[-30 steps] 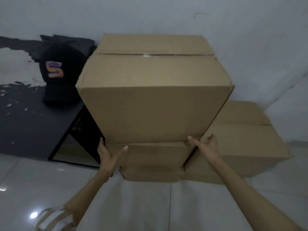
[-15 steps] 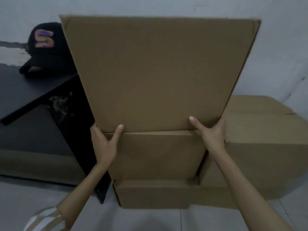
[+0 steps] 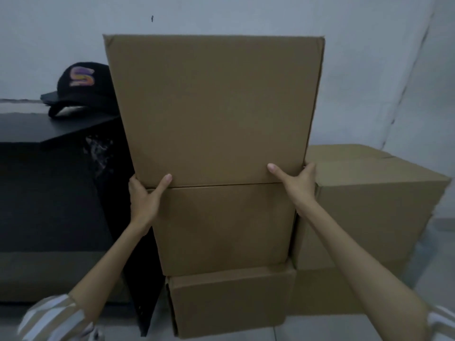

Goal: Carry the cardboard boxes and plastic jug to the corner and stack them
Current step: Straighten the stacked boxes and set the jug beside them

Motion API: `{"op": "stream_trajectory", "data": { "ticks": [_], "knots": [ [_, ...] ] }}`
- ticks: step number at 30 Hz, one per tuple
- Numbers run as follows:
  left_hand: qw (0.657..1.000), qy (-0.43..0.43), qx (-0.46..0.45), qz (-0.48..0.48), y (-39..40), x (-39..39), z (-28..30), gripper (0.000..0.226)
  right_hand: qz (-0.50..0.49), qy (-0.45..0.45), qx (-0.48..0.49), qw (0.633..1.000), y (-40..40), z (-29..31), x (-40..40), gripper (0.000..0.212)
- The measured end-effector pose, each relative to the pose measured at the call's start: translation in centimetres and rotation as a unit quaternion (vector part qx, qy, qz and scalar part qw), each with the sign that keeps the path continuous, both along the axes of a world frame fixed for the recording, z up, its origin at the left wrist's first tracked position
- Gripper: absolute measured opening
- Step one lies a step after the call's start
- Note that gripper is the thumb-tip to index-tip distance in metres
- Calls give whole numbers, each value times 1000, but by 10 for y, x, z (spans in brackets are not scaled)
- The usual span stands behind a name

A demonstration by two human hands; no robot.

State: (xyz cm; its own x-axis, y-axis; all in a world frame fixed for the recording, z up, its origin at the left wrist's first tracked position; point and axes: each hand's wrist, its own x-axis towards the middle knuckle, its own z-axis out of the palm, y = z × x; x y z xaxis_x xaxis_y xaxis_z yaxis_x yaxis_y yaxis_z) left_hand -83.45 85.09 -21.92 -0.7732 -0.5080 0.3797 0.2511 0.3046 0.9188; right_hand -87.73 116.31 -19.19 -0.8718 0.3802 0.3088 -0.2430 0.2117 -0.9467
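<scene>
Top box (image 3: pixel 214 107): upright, tallest side vertical, resting on the middle box (image 3: pixel 224 227), 3rd tier.
Left hand (image 3: pixel 144 195): gripping its lower-left corner.
Right hand (image 3: pixel 299 183): gripping its lower-right corner, equally near.

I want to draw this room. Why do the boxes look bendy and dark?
Head view: the wide lens makes the top box flare wider upward and bends the wall corner; dim, flat light leaves the black cabinet nearly detailless; the striped sleeve at the frame's edge is smeared with blur.
</scene>
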Motion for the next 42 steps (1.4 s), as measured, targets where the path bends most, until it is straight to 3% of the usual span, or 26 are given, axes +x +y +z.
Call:
{"op": "stream_trajectory", "data": {
  "ticks": [4,8,10,14,19,25,30,32,34,36,38,42],
  "knots": [
    [999,-11,5,-38,0,1,-1,85,23,-20,-32,999,-3,-9,6,110],
    [997,-13,33,-64,1,0,1,86,51,-111,-43,992,-3,-24,5,106],
    [997,-6,34,-67,6,0,1,86,63,-93,-75,991,1,-24,2,112],
    [998,2,19,-64,18,-1,-6,83,73,-60,-109,990,13,-25,-5,97],
    [997,3,16,-71,18,-1,-9,86,69,-33,-65,995,13,-46,5,91],
    [996,16,62,-60,26,12,-49,92,48,-30,101,993,7,-121,40,98],
    [989,-66,69,-111,28,31,-119,80,38,-164,83,982,9,-190,55,90],
    [985,-114,67,-109,26,39,-147,76,13,-248,80,965,12,-215,53,106],
    [974,-181,77,-111,21,44,-175,91,3,-303,126,944,15,-231,45,122],
    [954,-263,83,-114,18,46,-202,119,-5,-334,154,930,10,-222,41,103],
    [942,-306,68,-118,22,48,-216,134,-22,-355,172,919,5,-217,35,97],
    [941,-323,26,-101,30,41,-223,153,18,-377,196,905,-4,-220,36,124]
  ]
}}
